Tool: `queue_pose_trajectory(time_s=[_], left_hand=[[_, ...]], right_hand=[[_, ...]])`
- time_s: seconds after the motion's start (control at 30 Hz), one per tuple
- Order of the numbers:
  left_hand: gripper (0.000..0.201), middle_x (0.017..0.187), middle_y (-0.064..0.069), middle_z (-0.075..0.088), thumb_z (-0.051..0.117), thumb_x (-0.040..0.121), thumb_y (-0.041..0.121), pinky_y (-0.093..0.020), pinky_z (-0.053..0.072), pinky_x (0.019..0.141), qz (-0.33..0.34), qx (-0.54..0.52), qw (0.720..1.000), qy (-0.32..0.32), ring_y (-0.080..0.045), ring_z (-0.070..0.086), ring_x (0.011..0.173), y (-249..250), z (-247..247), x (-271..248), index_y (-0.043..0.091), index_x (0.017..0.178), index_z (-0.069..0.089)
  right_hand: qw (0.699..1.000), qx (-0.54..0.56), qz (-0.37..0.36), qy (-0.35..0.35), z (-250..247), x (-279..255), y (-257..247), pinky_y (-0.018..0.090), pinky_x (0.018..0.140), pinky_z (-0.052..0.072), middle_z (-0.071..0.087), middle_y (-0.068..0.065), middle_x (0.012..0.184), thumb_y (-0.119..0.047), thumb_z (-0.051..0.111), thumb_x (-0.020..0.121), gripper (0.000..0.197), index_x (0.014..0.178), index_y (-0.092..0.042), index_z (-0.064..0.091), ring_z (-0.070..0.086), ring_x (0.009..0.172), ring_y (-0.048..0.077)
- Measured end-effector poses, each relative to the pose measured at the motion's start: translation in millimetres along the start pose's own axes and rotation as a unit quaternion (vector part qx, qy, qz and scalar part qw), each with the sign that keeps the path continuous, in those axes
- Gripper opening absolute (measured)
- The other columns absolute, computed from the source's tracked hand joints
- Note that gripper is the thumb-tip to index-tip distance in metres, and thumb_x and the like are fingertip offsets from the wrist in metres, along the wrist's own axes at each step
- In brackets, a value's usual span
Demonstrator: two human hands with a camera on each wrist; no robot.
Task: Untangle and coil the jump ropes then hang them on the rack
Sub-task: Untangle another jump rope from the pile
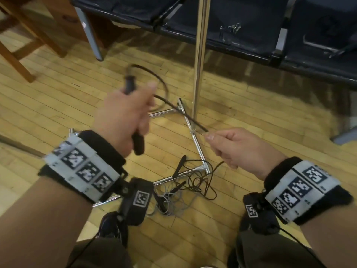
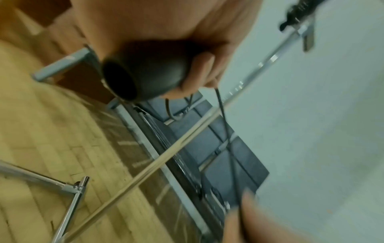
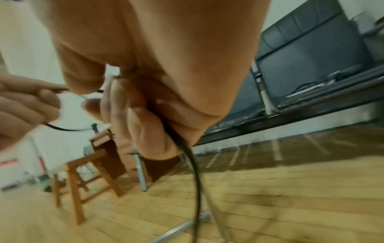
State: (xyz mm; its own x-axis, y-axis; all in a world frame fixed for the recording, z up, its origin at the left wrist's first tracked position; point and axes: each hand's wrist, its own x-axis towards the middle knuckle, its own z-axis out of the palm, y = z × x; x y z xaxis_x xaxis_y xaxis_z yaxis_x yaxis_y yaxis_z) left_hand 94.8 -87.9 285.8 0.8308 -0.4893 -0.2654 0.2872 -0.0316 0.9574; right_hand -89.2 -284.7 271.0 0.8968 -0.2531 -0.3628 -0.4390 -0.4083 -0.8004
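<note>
Head view: left hand (image 1: 123, 111) clenches handle (image 1: 138, 142) (upright); right hand (image 1: 239, 149) pinches rope (image 1: 179, 111).

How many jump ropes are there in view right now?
2 certain: a black rope stretched between left hand and right hand; a grey rope heaped on the floor by the rack. The black tangle beside it may be a third, or the held rope's tail.
</note>
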Motion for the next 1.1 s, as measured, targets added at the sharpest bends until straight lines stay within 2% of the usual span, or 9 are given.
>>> queue_pose_trajectory(time_s=[0.1,0.2,0.27,0.37,0.53,0.63,0.83,0.93,1.1], left_hand=[[0.021,0.065,0.008,0.057,0.077,0.092,0.037,-0.023,0.037,0.039,0.022,-0.077,0.993,0.092,-0.008,0.041,0.046,4.1,-28.9,11.8,0.02,0.093,0.065],[0.02,0.072,0.005,0.065,0.072,0.097,0.038,-0.023,0.04,0.04,-0.027,-0.009,0.994,0.102,-0.009,0.046,0.048,-8.6,-36.1,15.2,0.019,0.095,0.07],[0.024,0.082,0.003,0.076,0.066,0.1,0.047,-0.025,0.047,0.044,-0.032,0.153,0.984,0.085,-0.01,0.057,0.048,-16.1,-29.1,12.0,0.025,0.107,0.073],[0.031,0.073,0.009,0.075,0.058,0.1,0.057,-0.026,0.053,0.051,0.032,0.355,0.932,0.066,-0.007,0.069,0.052,-20.0,-14.9,1.6,0.044,0.126,0.068],[0.024,0.09,0.005,0.08,0.063,0.1,0.052,-0.029,0.054,0.06,0.031,0.259,0.955,-0.142,-0.013,0.065,0.055,-19.8,18.0,-19.1,0.046,0.121,0.072],[0.021,0.066,0.011,0.071,0.062,0.1,0.053,-0.02,0.046,0.046,0.04,0.276,0.933,-0.227,-0.006,0.056,0.045,-24.3,31.4,-27.4,0.036,0.102,0.075],[0.031,0.066,0.006,0.056,0.076,0.086,0.055,-0.025,0.038,0.04,0.0,0.16,0.984,-0.079,-0.01,0.042,0.044,-15.2,24.1,-10.4,0.029,0.07,0.07],[0.023,0.065,0.009,0.059,0.077,0.084,0.048,-0.024,0.037,0.04,-0.016,0.043,0.997,0.054,-0.007,0.041,0.044,-7.3,-0.9,6.8,0.028,0.076,0.069],[0.021,0.062,0.007,0.063,0.071,0.097,0.035,-0.025,0.041,0.042,-0.057,0.028,0.985,0.161,-0.009,0.045,0.042,-15.2,-30.6,16.3,0.016,0.088,0.069]], right_hand=[[0.984,-0.148,0.089,0.034,-16.6,-7.8,22.4,0.038,0.063,0.048,0.063,-0.009,0.063,-0.073,0.037,0.095,0.062,0.076,-0.022,0.067,0.058,0.061,0.016],[0.957,-0.242,0.157,0.042,-25.5,-10.9,35.7,0.043,0.083,0.052,0.072,0.016,0.091,-0.065,0.033,0.101,0.072,0.104,-0.003,0.07,0.067,0.089,0.035],[0.96,-0.232,0.145,0.054,-25.4,-10.1,33.2,0.044,0.08,0.052,0.063,0.015,0.078,-0.058,0.034,0.102,0.067,0.096,0.0,0.067,0.064,0.078,0.031],[0.978,-0.178,0.076,0.082,-19.6,-8.3,11.6,0.038,0.064,0.044,0.042,-0.005,0.06,-0.048,0.039,0.1,0.046,0.069,-0.018,0.053,0.041,0.053,0.007],[0.996,-0.071,0.009,0.051,-2.3,0.3,-16.7,0.036,0.058,0.036,0.041,-0.008,0.061,-0.031,0.044,0.098,0.032,0.079,-0.01,0.061,0.038,0.051,0.006],[0.999,0.011,-0.02,0.03,6.1,6.6,-23.6,0.039,0.06,0.032,0.042,-0.007,0.062,-0.03,0.047,0.098,0.03,0.083,-0.009,0.061,0.039,0.057,0.01],[0.999,0.025,-0.026,-0.01,4.1,3.7,-10.7,0.038,0.062,0.038,0.043,-0.008,0.061,-0.061,0.046,0.097,0.055,0.077,-0.011,0.058,0.041,0.055,0.01],[0.995,-0.09,0.042,0.02,-9.2,0.5,10.1,0.031,0.063,0.04,0.047,-0.015,0.055,-0.061,0.043,0.1,0.051,0.07,-0.022,0.055,0.044,0.051,0.001],[0.955,-0.24,0.174,-0.022,-22.1,-5.1,30.0,0.038,0.072,0.049,0.059,0.002,0.072,-0.06,0.035,0.103,0.057,0.082,-0.014,0.062,0.057,0.068,0.02]])
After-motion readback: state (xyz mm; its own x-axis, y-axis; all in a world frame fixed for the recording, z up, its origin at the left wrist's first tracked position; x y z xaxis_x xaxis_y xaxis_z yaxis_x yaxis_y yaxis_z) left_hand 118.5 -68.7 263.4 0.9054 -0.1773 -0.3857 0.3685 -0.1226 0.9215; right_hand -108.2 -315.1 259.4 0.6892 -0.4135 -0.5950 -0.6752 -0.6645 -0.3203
